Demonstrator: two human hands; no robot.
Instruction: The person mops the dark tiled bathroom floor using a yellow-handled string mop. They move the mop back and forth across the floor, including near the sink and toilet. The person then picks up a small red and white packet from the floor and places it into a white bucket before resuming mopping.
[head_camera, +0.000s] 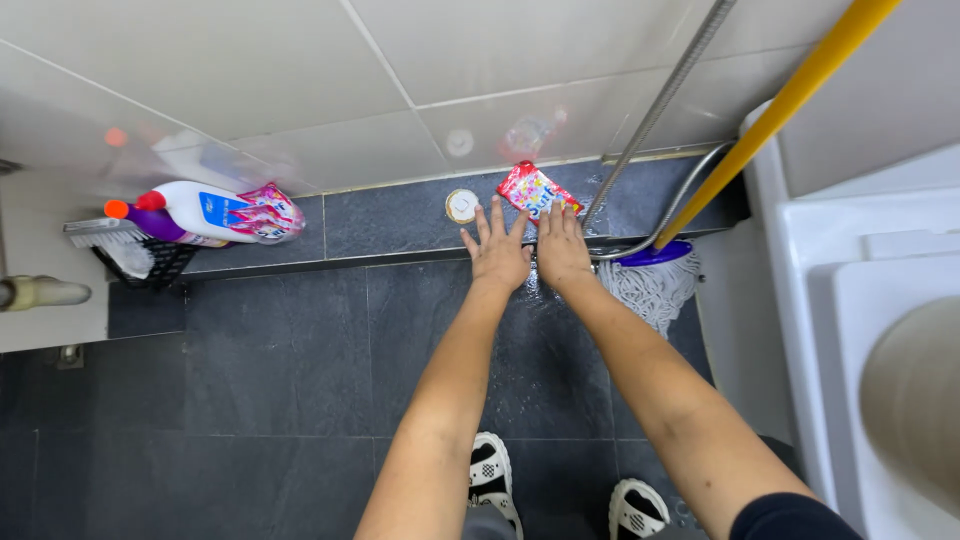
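Observation:
Both my arms reach forward over a dark grey tiled floor. My left hand (497, 252) is spread flat with fingers apart, holding nothing, close to a small round white lid (462, 205) on the raised floor ledge. My right hand (561, 248) lies beside it, fingers together and extended, empty, with its fingertips just below a red and pink packet (535, 189) that lies on the same ledge. The floor under my hands looks wet.
A yellow-handled mop (655, 280) with a white string head leans at the right, next to a metal hose (660, 100). Cleaning bottles (205, 212) and a brush (110, 240) lie at the left wall. A white toilet (870, 330) stands at the right. My sandalled feet (560, 490) are below.

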